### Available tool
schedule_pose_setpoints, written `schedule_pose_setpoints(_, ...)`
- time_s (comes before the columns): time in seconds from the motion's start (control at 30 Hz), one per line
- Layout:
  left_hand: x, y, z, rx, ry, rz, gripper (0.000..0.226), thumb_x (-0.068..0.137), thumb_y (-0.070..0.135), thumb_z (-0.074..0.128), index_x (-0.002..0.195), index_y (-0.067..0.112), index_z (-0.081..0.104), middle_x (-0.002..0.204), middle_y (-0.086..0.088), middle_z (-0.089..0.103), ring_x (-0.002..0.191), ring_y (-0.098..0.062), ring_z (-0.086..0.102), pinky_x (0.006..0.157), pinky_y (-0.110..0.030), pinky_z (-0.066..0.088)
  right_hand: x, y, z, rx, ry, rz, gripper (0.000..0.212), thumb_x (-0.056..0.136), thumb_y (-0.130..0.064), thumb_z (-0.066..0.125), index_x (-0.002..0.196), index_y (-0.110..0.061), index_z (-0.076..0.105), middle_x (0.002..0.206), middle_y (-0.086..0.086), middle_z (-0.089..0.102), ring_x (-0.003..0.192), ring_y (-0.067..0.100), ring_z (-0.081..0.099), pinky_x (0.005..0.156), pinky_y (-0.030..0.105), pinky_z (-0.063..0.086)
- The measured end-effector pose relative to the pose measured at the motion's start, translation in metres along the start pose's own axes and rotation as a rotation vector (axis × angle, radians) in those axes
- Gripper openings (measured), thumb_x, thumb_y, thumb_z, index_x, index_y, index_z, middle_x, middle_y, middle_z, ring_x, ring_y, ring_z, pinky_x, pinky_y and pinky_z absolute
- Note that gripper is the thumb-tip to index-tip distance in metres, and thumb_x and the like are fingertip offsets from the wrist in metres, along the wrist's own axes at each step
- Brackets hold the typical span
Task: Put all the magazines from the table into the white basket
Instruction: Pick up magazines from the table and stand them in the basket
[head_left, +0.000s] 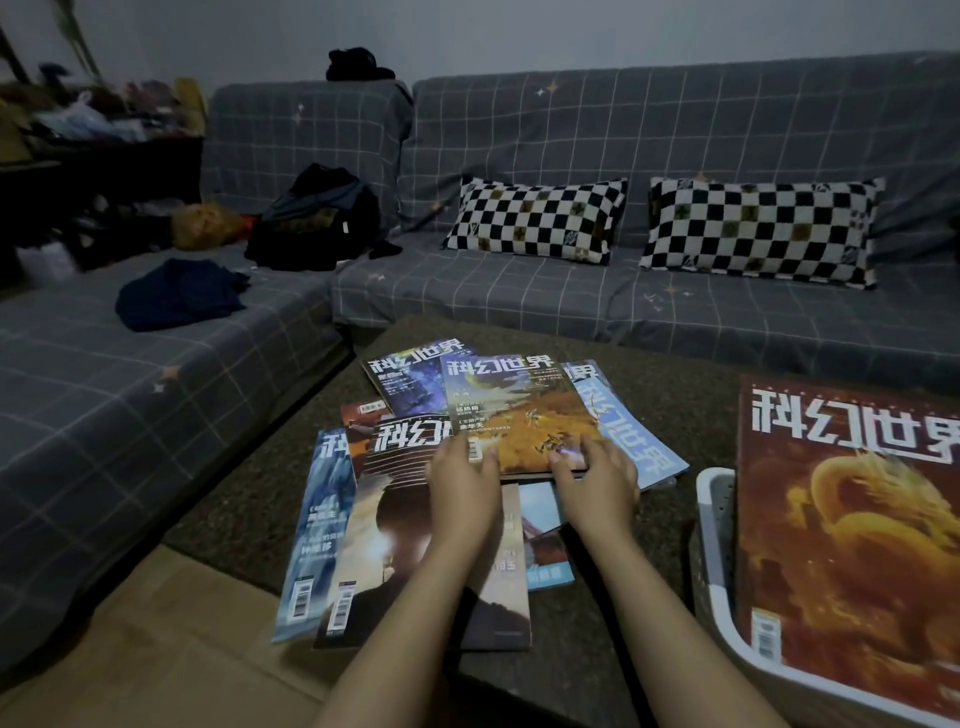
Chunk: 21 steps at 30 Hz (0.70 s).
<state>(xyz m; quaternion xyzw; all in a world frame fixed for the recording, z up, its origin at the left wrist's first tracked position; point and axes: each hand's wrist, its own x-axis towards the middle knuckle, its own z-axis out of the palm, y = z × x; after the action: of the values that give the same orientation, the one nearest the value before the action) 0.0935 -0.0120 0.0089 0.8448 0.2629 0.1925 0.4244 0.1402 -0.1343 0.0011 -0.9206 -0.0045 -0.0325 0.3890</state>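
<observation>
Because the glossy orange-covered magazine (519, 415) tops the pile on the dark table (691, 415), left hand (462, 488) and right hand (597, 483) pinch its near edge, white plastic basket (714, 545) waiting just right.

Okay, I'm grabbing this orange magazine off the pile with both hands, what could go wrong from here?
1. The orange magazine lies across several overlapping ones, including the light blue magazine under its right edge; lifting it may drag a neighbour along.
2. The left hand and right hand hold only its near edge, so the far end may droop and the cover bend.
3. The red dragon magazine already covers most of the white basket; another may sit unevenly.
</observation>
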Motion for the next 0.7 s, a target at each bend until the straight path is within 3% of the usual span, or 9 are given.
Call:
schedule_pose_setpoints(0.07,0.009,-0.002,0.004,-0.008,0.054,-0.030,0.051,0.093,0.030,0.054,0.138,0.007,0.046,0.136,-0.013,0.050,0.124,-0.027,0.047,0.101,-0.036,0.042,0.010,0.004,0.005,-0.028,-0.021,0.065,0.064,0.089,-0.049,0.050,0.143,-0.018,0.034,0.154,0.009,0.025,0.141,0.030,0.017,0.113,0.044,0.017)
schedule_pose_setpoints(0.17,0.025,-0.006,-0.002,-0.052,0.057,-0.111,0.043,0.089,0.029,0.063,0.118,-0.002,0.058,0.111,-0.020,0.062,0.085,-0.023,0.056,0.066,-0.026,0.044,0.015,0.007,0.009,-0.072,0.015,0.054,0.063,0.089,-0.048,0.051,0.141,-0.016,0.037,0.148,0.010,0.034,0.135,0.031,0.024,0.110,0.042,0.020)
schedule_pose_setpoints(0.2,0.031,-0.007,-0.005,-0.100,0.035,-0.145,0.042,0.086,0.030,0.066,0.113,-0.003,0.061,0.105,-0.019,0.065,0.080,-0.022,0.057,0.065,-0.029,0.046,0.014,0.007,0.008,-0.061,0.029,0.057,0.062,0.088,-0.047,0.052,0.140,-0.015,0.040,0.145,0.010,0.038,0.133,0.031,0.026,0.109,0.041,0.022)
schedule_pose_setpoints(0.3,0.037,-0.010,-0.015,-0.255,-0.049,-0.272,0.042,0.083,0.032,0.070,0.114,0.005,0.060,0.104,-0.009,0.066,0.094,-0.025,0.061,0.084,-0.035,0.050,0.008,0.005,0.004,-0.019,0.042,0.083,0.060,0.087,-0.047,0.055,0.136,-0.014,0.045,0.137,0.012,0.044,0.127,0.031,0.031,0.107,0.040,0.024)
schedule_pose_setpoints(0.4,0.023,-0.009,-0.026,-0.307,-0.096,-0.317,0.031,0.089,0.025,0.064,0.113,0.014,0.049,0.106,-0.007,0.059,0.096,-0.026,0.058,0.083,-0.035,0.047,-0.005,0.001,0.000,0.004,0.023,0.105,0.063,0.085,-0.049,0.056,0.135,-0.013,0.046,0.133,0.014,0.044,0.126,0.032,0.033,0.106,0.041,0.029)
schedule_pose_setpoints(0.5,0.003,-0.010,-0.043,-0.317,-0.079,-0.271,0.023,0.091,0.022,0.059,0.108,0.024,0.043,0.096,-0.001,0.058,0.093,-0.026,0.061,0.091,-0.044,0.050,-0.022,-0.003,-0.008,0.039,-0.031,0.152,0.066,0.085,-0.050,0.057,0.136,-0.009,0.045,0.133,0.016,0.044,0.127,0.033,0.035,0.104,0.040,0.033)
schedule_pose_setpoints(0.7,-0.045,-0.001,-0.090,-0.559,-0.059,-0.149,0.023,0.092,0.012,0.057,0.111,0.022,0.048,0.096,-0.006,0.068,0.084,-0.023,0.067,0.085,-0.046,0.054,-0.062,-0.013,-0.029,0.341,-0.229,0.183,0.060,0.084,-0.045,0.061,0.130,-0.007,0.052,0.132,0.014,0.053,0.120,0.030,0.050,0.094,0.033,0.042)
